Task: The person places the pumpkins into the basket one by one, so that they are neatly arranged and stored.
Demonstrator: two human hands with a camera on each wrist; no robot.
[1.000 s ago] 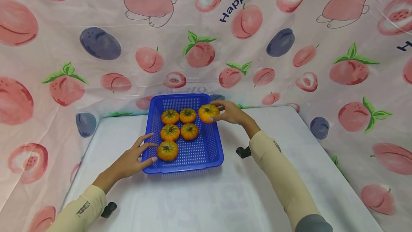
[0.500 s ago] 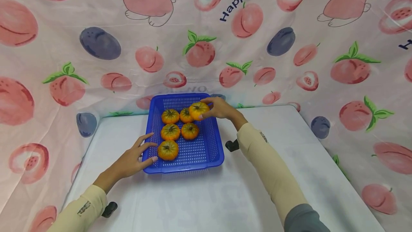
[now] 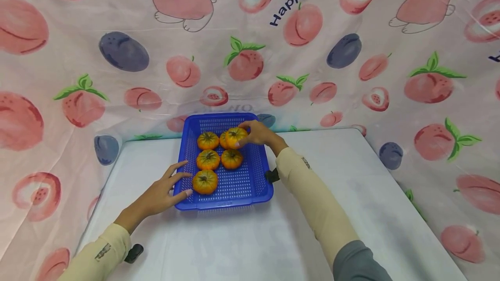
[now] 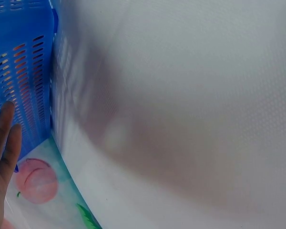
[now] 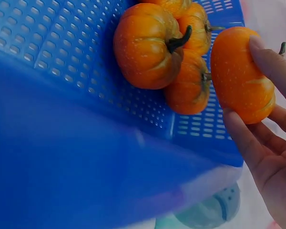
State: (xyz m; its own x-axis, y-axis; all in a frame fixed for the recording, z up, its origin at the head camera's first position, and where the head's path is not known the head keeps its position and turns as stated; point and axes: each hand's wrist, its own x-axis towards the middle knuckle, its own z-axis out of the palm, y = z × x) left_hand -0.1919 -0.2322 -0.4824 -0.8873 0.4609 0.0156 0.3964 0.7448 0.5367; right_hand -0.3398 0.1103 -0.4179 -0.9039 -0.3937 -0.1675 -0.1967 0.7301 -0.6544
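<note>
My right hand [image 3: 261,133] grips a small orange pumpkin [image 3: 235,138], fingers and thumb around its sides, above the back of a blue plastic basket [image 3: 267,187]. In the right wrist view the held pumpkin [image 5: 238,74] is off the basket floor. Several more pumpkins sit inside, among them one at the front left [image 3: 205,182] and one in the middle row [image 3: 231,159]. A back-row pumpkin is partly hidden behind the held one. At the basket's left wall my left hand [image 3: 162,194] stays with fingers spread and relaxed, holding nothing; whether it touches the wall I cannot tell.
The basket stands on a white table [image 3: 234,246] toward its back edge. Behind and at both sides hangs a pink fruit-print cloth [image 3: 218,55]. A black wrist device [image 3: 134,253] shows at the left sleeve.
My right hand has carried the pumpkin leftward, from the basket's right rim to over the back row, now covering part of a pumpkin there. My left hand has stayed in place.
</note>
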